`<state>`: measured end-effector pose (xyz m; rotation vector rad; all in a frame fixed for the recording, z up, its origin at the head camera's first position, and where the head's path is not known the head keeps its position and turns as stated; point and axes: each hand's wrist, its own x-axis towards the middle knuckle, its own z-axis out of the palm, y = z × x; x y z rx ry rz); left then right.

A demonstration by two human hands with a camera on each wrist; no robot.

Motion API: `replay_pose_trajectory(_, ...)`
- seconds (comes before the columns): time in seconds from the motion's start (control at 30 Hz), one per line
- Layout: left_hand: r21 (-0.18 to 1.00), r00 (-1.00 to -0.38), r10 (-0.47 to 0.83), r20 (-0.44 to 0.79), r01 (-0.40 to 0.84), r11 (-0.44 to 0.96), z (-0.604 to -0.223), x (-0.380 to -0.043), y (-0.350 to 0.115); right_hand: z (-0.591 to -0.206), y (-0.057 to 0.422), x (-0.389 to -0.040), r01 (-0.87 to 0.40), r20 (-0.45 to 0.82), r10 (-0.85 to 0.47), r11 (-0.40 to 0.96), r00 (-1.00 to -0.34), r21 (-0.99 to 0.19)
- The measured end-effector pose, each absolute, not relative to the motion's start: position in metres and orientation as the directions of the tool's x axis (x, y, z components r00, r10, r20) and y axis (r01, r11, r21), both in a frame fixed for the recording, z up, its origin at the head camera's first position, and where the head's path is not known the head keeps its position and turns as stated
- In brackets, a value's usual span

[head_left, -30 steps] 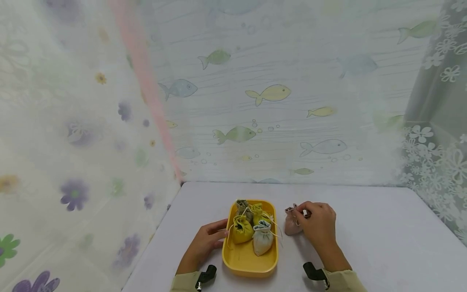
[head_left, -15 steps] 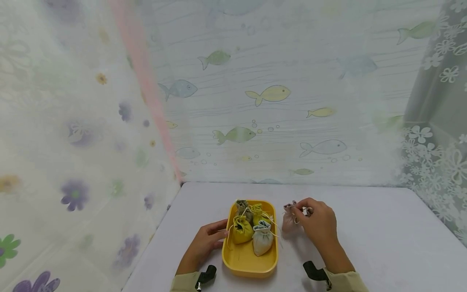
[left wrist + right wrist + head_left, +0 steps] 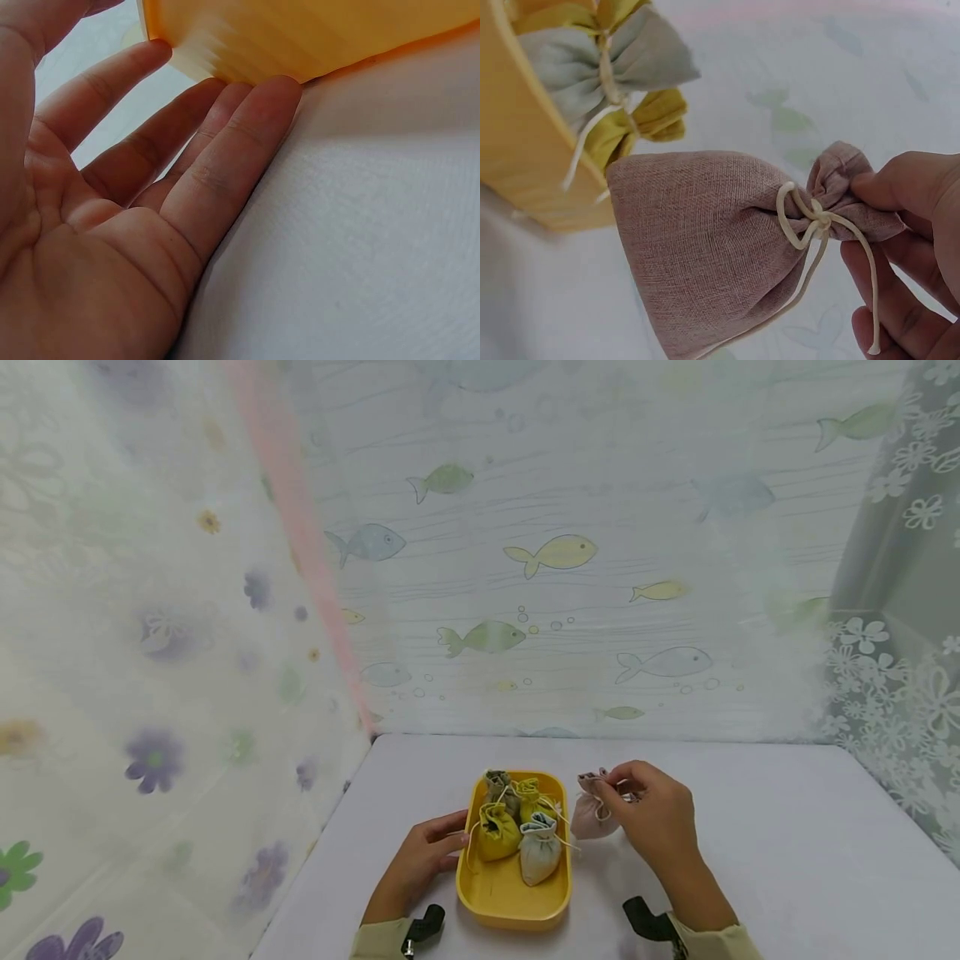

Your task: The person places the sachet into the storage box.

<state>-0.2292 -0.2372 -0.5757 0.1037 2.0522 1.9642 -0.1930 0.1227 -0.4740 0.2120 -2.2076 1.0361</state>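
Observation:
Between its thumb and fingers, my right hand point(image 3: 655, 817) pinches the gathered neck of a dusty-pink drawstring pouch point(image 3: 712, 236), tied with a cream cord. The pouch hangs just right of a yellow plastic tray point(image 3: 513, 906). My left hand point(image 3: 426, 856) touches the tray's left side; in the left wrist view its fingertips point(image 3: 281, 94) rest against the tray wall, fingers fairly straight. Inside the tray sit an olive-brown pouch point(image 3: 501, 789), two mustard-yellow pouches, one at the front left point(image 3: 498, 835), and a pale grey pouch point(image 3: 540, 856).
A white-covered table point(image 3: 795, 843) extends to the right of the tray. Behind it hangs a curtain printed with fish point(image 3: 562, 553); a flowered curtain point(image 3: 153, 760) closes off the left side. Black wrist mounts point(image 3: 423, 927) sit at both cuffs.
My right hand has lifted the pink pouch slightly and shifted it left, closer to the tray. The left hand and the tray stay where they were.

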Motion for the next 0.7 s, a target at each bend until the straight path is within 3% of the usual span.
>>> replay_pose_trajectory(0.7, 0.985, -0.953, 0.255, -0.165, -0.149, 0.083, -0.576, -0.23, -0.237, -0.446, 0.102, -0.163, -0.553, 0.702, 0.049, 0.578, -0.711, -0.6)
